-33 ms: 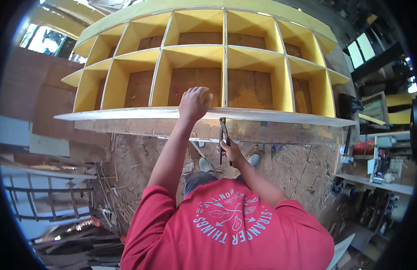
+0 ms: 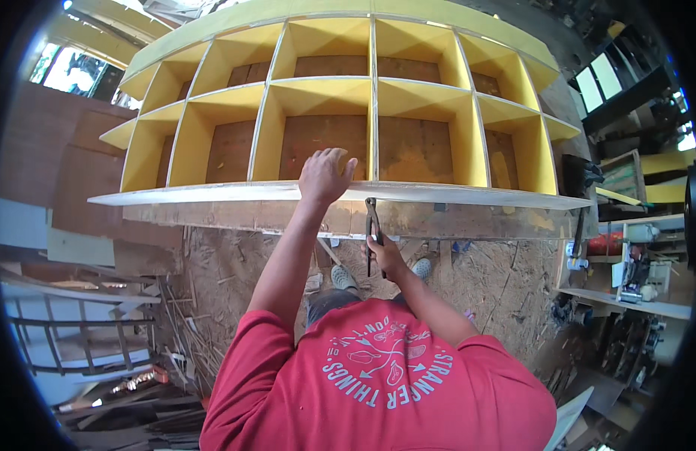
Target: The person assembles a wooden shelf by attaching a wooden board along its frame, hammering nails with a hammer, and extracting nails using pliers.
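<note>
A large shelf unit of yellow-faced panels, divided into several compartments, lies on a wooden workbench. Along its near side runs a pale board. My left hand rests over this board's edge, left of the middle divider, with its fingers slightly bent into a compartment and the thumb apart. My right hand is closed round the handles of dark metal pincers. Their jaws point away from me and meet the near face of the board, just right of my left hand. Whether the jaws grip anything is too small to tell.
Wood scraps and shavings litter the floor round my feet. Brown sheets and a dark metal grille stand at the left. On the right, shelves carry bottles and tools, and a dark bag sits by the bench end.
</note>
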`<action>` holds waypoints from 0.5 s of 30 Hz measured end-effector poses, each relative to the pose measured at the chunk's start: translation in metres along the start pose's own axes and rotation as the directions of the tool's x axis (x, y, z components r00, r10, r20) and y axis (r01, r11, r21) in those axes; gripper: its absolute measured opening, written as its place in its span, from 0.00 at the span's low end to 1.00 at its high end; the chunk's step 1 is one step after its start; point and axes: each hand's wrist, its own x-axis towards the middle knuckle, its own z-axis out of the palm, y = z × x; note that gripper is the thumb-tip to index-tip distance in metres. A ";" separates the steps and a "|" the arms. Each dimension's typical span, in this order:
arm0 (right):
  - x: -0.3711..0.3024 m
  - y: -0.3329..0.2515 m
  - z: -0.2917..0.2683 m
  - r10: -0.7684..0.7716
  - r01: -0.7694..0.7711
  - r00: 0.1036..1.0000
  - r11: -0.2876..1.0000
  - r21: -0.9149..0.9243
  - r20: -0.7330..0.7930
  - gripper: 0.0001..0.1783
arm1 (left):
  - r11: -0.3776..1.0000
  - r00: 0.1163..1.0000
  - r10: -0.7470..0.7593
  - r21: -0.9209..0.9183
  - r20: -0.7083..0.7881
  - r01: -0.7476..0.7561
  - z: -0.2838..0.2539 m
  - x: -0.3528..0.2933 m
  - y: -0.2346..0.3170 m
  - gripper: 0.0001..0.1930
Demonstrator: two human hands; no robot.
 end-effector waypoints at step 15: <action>0.011 0.018 0.008 -0.054 0.059 0.993 0.997 0.046 -0.107 0.13 | 0.975 0.946 -0.210 0.129 0.248 0.183 -0.003 0.005 0.011 0.20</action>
